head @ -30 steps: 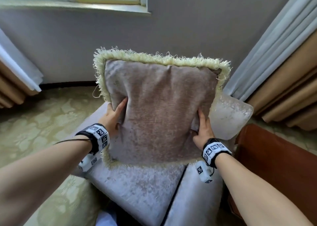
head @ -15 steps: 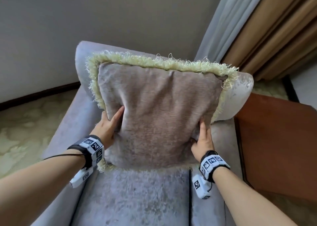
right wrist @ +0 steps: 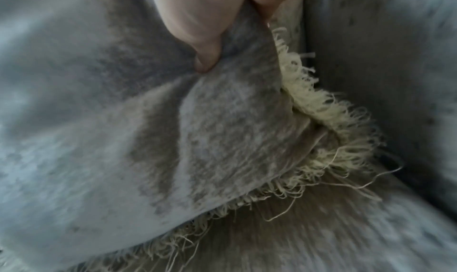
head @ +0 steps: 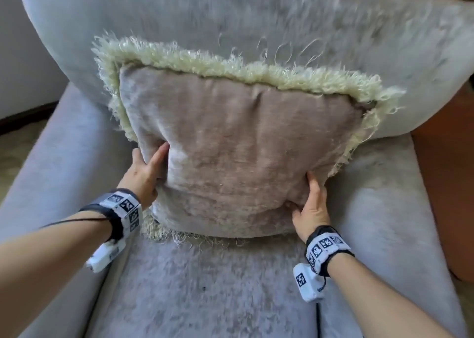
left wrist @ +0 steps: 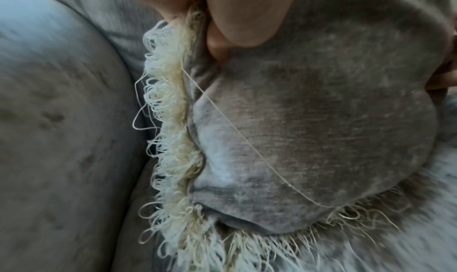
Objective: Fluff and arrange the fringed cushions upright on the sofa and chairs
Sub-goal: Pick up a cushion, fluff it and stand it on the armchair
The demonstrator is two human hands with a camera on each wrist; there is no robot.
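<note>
My left hand [head: 143, 176] and right hand [head: 311, 207] grip the fringed cushion [head: 238, 153] by its sides, thumbs in front, standing on the chair [head: 210, 286] seat against the backrest; this one nearly placed, other seats unseen

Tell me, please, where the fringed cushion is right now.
In the head view the cushion stands upright on the chair seat, leaning on the backrest, held at its lower sides by the left hand and right hand.
</note>
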